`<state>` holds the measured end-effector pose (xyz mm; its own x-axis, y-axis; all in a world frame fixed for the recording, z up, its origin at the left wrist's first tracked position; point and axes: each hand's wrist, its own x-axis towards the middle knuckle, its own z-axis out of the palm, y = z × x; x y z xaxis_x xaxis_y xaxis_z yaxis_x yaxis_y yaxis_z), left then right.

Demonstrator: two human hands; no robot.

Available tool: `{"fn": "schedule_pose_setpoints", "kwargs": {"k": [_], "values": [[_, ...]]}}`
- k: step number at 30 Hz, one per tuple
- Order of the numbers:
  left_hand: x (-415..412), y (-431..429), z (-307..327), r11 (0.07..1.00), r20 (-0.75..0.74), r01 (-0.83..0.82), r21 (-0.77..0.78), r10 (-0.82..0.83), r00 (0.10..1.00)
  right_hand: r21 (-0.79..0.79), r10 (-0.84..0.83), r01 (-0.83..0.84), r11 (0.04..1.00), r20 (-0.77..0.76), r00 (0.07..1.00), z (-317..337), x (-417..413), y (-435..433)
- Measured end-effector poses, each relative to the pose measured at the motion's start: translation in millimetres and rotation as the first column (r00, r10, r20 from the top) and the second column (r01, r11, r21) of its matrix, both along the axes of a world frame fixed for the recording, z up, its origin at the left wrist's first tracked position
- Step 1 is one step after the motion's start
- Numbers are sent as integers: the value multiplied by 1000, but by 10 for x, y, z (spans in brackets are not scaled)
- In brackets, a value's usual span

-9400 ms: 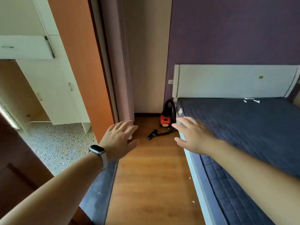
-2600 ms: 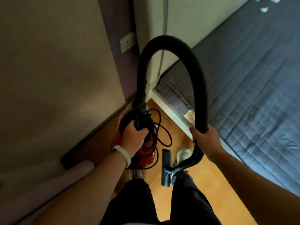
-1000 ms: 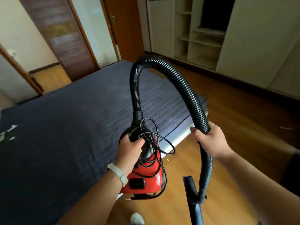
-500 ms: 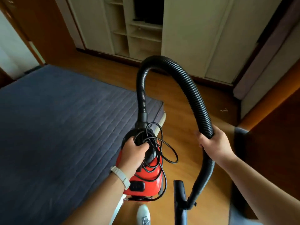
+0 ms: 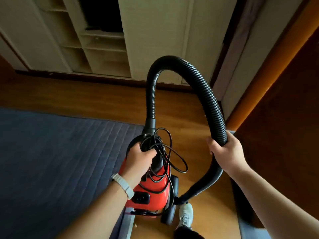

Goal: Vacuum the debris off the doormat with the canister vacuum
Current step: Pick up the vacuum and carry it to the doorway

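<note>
Red canister vacuum (image 5: 151, 188) hangs over the wooden floor (image 5: 86, 99) beside the dark blue quilted bed (image 5: 51, 152); left hand (image 5: 139, 161) fingers (image 5: 150, 153) clasp its handle, right hand (image 5: 226, 152) grips the black ribbed hose (image 5: 203, 88).

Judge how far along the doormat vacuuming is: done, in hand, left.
Done: the canister vacuum is picked up, off the floor. In hand: the left hand grips its handle, the right hand grips the hose, carrying it. Left: the cord hangs looped on the canister, so plugging in and vacuuming the doormat remain.
</note>
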<state>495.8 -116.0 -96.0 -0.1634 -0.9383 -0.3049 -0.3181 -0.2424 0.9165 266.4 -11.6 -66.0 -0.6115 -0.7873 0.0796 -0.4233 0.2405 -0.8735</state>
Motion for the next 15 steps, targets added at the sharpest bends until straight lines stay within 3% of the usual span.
{"fn": "schedule_pose_setpoints", "kwargs": {"k": [11,15], "values": [[-1355,-1348,-65,998,128,-48,40,42,991,5,49,-50,999,149,988,-306,-1392,-1504],[-1816,-1859,17,997,167,-72,9,69,984,-1,43,-43,999,114,993,-190,-1985,-2016]]}}
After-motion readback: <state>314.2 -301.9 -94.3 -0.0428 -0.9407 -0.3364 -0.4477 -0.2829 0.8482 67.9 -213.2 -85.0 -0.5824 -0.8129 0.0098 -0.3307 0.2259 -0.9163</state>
